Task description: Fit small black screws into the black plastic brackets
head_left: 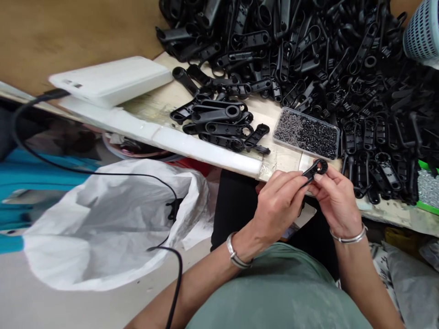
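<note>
Between my two hands, just over the table's front edge, is a black plastic arm-shaped part (pixel 311 172) with a toothed ring at one end. My left hand (pixel 279 196) is closed around its narrow end. At the ring end, my right hand (pixel 334 194) pinches the part with thumb and fingers. Whether a small piece is also under the right fingertips is hidden. Right behind the hands sits a clear plastic box (pixel 306 132) full of tiny dark pieces. Similar black arms (pixel 219 121) lie in a small heap left of the box.
A large pile of black plastic parts (pixel 291 50) covers the back and right of the table. A white power bank (pixel 111 77) with a black cable lies at left. Below it hangs an open white sack (pixel 103 228). A green tray (pixel 428 187) of small metal pieces stands at right.
</note>
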Tool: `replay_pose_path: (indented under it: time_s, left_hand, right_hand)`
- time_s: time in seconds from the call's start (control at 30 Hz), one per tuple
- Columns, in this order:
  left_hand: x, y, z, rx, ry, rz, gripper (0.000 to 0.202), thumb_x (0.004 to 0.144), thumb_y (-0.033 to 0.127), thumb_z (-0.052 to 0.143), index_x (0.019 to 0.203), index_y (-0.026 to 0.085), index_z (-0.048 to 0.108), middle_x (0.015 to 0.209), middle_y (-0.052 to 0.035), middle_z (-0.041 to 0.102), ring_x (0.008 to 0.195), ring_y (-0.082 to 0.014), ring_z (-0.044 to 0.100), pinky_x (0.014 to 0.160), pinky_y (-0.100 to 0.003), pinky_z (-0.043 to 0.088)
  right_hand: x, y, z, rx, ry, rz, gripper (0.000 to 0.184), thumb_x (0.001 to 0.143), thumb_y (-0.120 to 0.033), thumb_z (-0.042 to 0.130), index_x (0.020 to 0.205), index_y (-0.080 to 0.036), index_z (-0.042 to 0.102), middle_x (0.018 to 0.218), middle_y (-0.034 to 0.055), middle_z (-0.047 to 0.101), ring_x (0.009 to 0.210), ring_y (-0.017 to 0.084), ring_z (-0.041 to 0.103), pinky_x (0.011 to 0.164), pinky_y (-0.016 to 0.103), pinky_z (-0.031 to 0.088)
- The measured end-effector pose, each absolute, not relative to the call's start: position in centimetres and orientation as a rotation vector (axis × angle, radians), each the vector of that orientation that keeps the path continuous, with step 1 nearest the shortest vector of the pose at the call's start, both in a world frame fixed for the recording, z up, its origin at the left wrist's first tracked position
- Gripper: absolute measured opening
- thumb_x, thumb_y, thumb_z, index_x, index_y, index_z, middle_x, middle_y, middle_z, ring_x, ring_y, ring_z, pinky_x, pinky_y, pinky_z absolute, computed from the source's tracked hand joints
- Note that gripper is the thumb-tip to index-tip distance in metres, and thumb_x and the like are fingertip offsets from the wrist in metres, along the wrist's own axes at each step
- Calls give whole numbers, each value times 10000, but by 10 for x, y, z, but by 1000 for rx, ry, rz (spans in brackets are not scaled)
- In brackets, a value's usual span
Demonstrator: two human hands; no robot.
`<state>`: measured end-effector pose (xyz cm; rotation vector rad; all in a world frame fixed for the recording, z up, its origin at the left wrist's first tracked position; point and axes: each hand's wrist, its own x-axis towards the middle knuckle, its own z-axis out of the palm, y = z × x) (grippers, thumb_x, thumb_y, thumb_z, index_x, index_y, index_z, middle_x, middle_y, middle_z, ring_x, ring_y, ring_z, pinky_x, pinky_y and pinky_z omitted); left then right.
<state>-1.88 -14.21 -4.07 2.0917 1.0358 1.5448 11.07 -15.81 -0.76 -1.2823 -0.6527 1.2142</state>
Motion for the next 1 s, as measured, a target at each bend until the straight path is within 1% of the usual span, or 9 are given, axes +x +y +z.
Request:
replay_pose_path:
  time_s: [0.13, 0.27, 0.37, 0.43, 0.53, 0.67, 0.77, 0.9, 1.0]
  left_hand:
    - [-18, -145, -44, 2113, 1024, 1540, 128, 871, 114, 636, 976, 184, 658, 975, -59, 743, 844, -148, 691, 781, -302, 592]
    - [-18, -142, -48, 2165, 1009, 1560, 152, 846, 89, 658, 969, 179, 658, 946, -62, 740, 825, -150, 694, 791, -280, 586]
    - [-17, -139, -47, 2158, 976, 1586, 171, 846, 92, 662, 998, 170, 658, 962, -73, 739, 849, -160, 702, 813, -278, 579]
    - [-18, -137, -44, 2176, 908, 1577, 208, 853, 139, 677, 1056, 174, 649, 997, -76, 741, 886, -175, 706, 831, -295, 579]
    - [-27, -130, -35, 2249, 812, 1543, 306, 854, 188, 692, 1153, 186, 630, 1052, -74, 743, 946, -200, 706, 881, -333, 571]
    - [-54, -104, -30, 2330, 959, 1708, 306, 796, 132, 733, 1093, 189, 686, 958, -65, 763, 839, -202, 713, 825, -337, 567]
    - [-76, -79, -40, 2406, 1215, 1801, 183, 771, 209, 757, 952, 193, 743, 850, -65, 768, 726, -230, 704, 718, -357, 551]
    - [-96, -57, -55, 2360, 1467, 1751, 148, 817, 333, 685, 862, 213, 760, 774, -57, 763, 667, -247, 678, 653, -371, 513]
    - [-106, -59, -51, 2358, 1547, 1607, 108, 824, 319, 667, 852, 251, 747, 783, -6, 761, 685, -208, 667, 671, -340, 505]
  right_hand:
    - [107, -156, -7, -1279, -648, 1189, 198, 658, -248, 768, 822, -182, 679, 788, -8, 638, 687, 125, 585, 625, 219, 544]
    - [101, -155, -6, -1269, -701, 1231, 126, 773, -252, 654, 884, -193, 640, 804, -16, 619, 711, 115, 567, 683, 214, 524]
    - [99, -154, -10, -1315, -747, 1175, 330, 836, -316, 611, 1147, -206, 589, 821, -23, 588, 731, 119, 557, 726, 232, 520]
    - [107, -153, -9, -1346, -826, 1161, 536, 804, -392, 663, 1286, -196, 537, 748, -36, 550, 677, 130, 547, 682, 256, 529]
    - [144, -155, 9, -1473, -1020, 1018, 657, 780, -433, 712, 1359, -183, 531, 717, -22, 572, 645, 149, 560, 633, 294, 540]
    - [235, -163, 54, -1741, -1133, 312, 561, 828, -347, 675, 1359, -197, 567, 741, 0, 619, 590, 131, 556, 590, 287, 521]
    - [305, -157, 79, -1888, -1111, -47, 529, 818, -266, 629, 1330, -137, 594, 657, -10, 573, 503, 126, 517, 492, 269, 473]
    - [354, -128, 87, -2169, -1108, -83, 480, 819, -105, 575, 1297, -127, 620, 609, -32, 554, 424, 92, 453, 429, 230, 402]
    - [363, -110, 86, -2181, -1155, 15, 428, 828, -40, 587, 1232, -153, 672, 640, -18, 586, 425, 73, 434, 432, 220, 359]
